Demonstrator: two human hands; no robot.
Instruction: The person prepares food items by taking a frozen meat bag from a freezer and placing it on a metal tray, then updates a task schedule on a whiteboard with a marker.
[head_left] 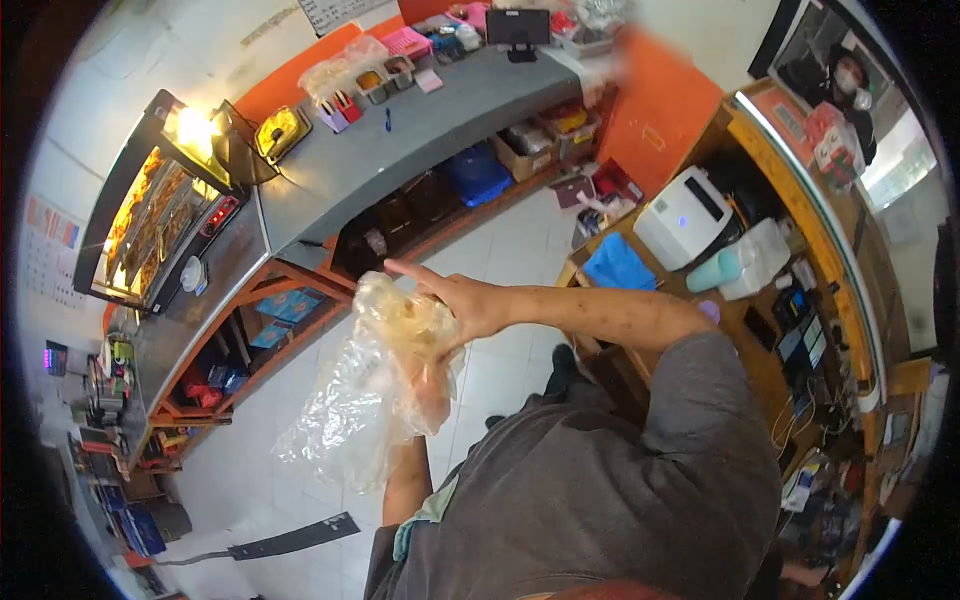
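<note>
A clear, crinkled plastic bag (335, 415) hangs in front of the body, with something pale yellowish bunched at its top. My right hand (475, 308) reaches in from the right and grips the bag's upper edge, its index finger stretched out to the left. Below it, my left hand (428, 390) shows blurrily through the plastic, wrapped by or behind the bag; its fingers are not distinct.
A grey counter (350, 165) curves ahead, with a lit food display case (160, 215) at the left and a monitor (517, 32) farther back. At right stands a wooden desk (740, 345) with a white machine (685, 218). A masked person (850, 80) is beyond it.
</note>
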